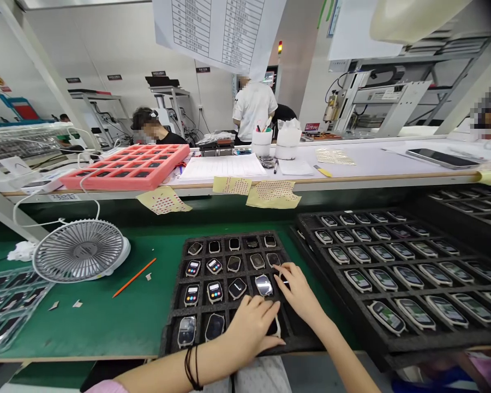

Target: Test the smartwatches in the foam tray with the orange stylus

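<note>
A black foam tray (178, 289) holds smartwatches in its compartments, several with lit screens such as the smartwatch (215, 292). Over the front right part of it, my left hand (253, 322) has its fingers curled round a smartwatch (276, 328), of which only the pale edge shows. Black bands circle that wrist. At the tray's right side, my right hand (298, 292) reaches down with bent fingers pinched at another smartwatch, mostly hidden by the fingers. A shiny-screened smartwatch (264, 285) lies between the two hands.
To the right stands a larger foam tray (376, 341) filled with smartwatches. On the green mat sit a white fan (82, 251), an orange stick (134, 277) and a clear tray (36, 316). A raised shelf (352, 180) ahead carries a pink foam tray (169, 158). Other people are beyond.
</note>
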A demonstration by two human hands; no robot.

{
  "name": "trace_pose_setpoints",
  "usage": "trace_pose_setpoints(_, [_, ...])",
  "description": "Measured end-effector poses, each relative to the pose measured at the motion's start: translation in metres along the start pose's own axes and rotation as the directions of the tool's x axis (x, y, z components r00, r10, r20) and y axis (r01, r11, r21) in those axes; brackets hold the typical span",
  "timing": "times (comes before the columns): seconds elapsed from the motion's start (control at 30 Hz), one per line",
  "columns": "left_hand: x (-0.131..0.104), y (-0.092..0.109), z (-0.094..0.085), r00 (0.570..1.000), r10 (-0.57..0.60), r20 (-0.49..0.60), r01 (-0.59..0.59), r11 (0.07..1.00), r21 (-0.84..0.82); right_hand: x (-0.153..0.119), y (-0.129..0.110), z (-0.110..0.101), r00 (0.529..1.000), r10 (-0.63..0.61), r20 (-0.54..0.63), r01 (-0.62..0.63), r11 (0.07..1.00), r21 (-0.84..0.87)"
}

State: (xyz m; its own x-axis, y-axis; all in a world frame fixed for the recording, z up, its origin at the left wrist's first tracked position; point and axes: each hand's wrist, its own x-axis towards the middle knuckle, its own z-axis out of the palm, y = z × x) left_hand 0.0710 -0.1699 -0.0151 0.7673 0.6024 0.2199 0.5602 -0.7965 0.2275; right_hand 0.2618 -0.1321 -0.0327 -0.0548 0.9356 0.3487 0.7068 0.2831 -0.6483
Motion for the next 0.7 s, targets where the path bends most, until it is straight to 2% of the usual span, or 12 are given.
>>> trace_pose_setpoints(0.1, [-0.013,0.009,0.010,0.999,0.046,-0.022,-0.044,0.996,0.079,-0.010,-0.008,0.002,0.996,-0.083,0.040,0.087,0.991,-0.098])
trace_pose_setpoints(0.17, [-0.021,0.010,0.007,0.998,0.057,-0.033,-0.054,0.995,0.082,-0.014,-0.010,0.004,0.986,-0.139,0.097,0.151,0.981,-0.125])
trace_pose_setpoints(0.27, [-0.028,0.007,-0.010,1.000,0.020,-0.002,-0.020,1.000,-0.014,-0.017,-0.012,0.004,0.978,-0.153,0.145,0.173,0.975,-0.142])
trace_pose_setpoints(0.33, [-0.029,0.003,-0.023,0.999,-0.030,0.039,0.033,0.997,-0.074,-0.019,-0.017,0.000,0.974,-0.146,0.172,0.167,0.979,-0.115])
trace_pose_setpoints(0.4, [-0.029,-0.002,-0.034,0.991,-0.103,0.090,0.109,0.992,-0.066,-0.024,-0.024,-0.009,0.955,-0.168,0.246,0.185,0.981,-0.049])
trace_pose_setpoints(0.5, [-0.028,-0.011,-0.047,0.942,-0.278,0.189,0.279,0.960,0.022,-0.035,-0.035,-0.023,0.889,-0.227,0.397,0.213,0.974,0.080])
trace_pose_setpoints(0.57, [-0.028,-0.016,-0.054,0.901,-0.346,0.261,0.350,0.936,0.030,-0.044,-0.039,-0.029,0.862,-0.229,0.452,0.192,0.973,0.127])
trace_pose_setpoints(0.7, [-0.027,-0.018,-0.062,0.883,-0.287,0.370,0.313,0.950,-0.010,-0.054,-0.039,-0.030,0.863,-0.223,0.454,0.179,0.974,0.137])
